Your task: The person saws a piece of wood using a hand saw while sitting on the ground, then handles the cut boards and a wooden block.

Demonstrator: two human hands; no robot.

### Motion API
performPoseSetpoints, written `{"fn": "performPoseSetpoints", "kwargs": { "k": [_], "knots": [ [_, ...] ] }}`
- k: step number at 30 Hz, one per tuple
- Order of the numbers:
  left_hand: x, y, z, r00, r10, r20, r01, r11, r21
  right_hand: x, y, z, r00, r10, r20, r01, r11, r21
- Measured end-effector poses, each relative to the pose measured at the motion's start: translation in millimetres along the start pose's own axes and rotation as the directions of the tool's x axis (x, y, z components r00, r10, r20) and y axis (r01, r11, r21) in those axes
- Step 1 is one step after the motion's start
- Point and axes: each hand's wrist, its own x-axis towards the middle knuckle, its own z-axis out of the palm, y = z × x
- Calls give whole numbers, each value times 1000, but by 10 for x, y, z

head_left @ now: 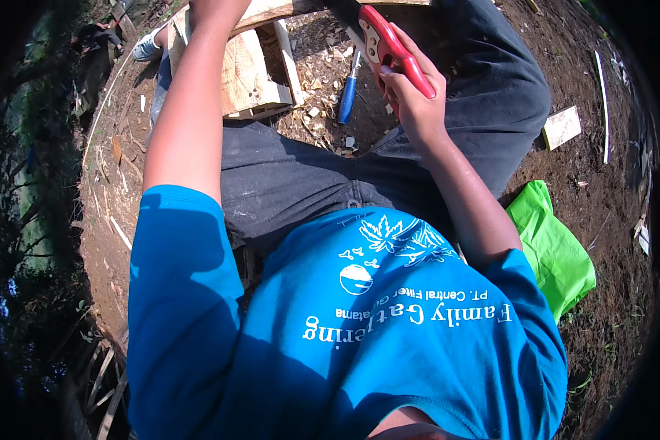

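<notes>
Bare dirt ground [601, 198]: one red-handled saw [392, 48] in right hand's [411, 103] closed grip (left hand's grip unseen), one blue-handled tool [347, 95].

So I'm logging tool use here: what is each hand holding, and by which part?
The right hand grips a saw by its red handle. The left hand is cut off at the picture's top edge.

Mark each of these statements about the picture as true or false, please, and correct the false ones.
1. The right hand holds a red-handled saw. True.
2. The blue-handled tool is in the left hand. False: it lies on the ground among wood chips, and the left hand is cut off by the top edge.
3. A green cloth lies on the soil at the person's right. True.
4. The wooden block lies on the green cloth. False: it is far from it, beside the left arm.
</notes>
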Motion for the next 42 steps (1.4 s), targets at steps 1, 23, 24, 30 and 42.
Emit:
{"fn": "performPoseSetpoints", "kwargs": {
  "k": [1, 23, 24, 30, 42],
  "knots": [
    [30, 79, -67, 1000, -21, 16, 20, 1000, 17, -42, 53, 76, 998, -58, -10, 57, 998, -25],
    [-218, 190, -354, 951, -228, 211, 142, 923, 358, -27, -292, 113, 996, -36, 85, 45, 994, -95],
    [-219, 248, -336, 954, -228, 196, 148, 924, 353, 97, -362, 112, 998, -29, 58, 30, 999, -17],
    [-285, 358, -471, 958, -237, 162, 190, 946, 263, 718, -1136, 383, 998, 21, 58, -15, 995, -100],
    [-725, 485, -602, 919, 194, -344, -31, 903, 427, -391, -1260, -100, 996, -41, 85, 44, 999, -30]
  ]
}}
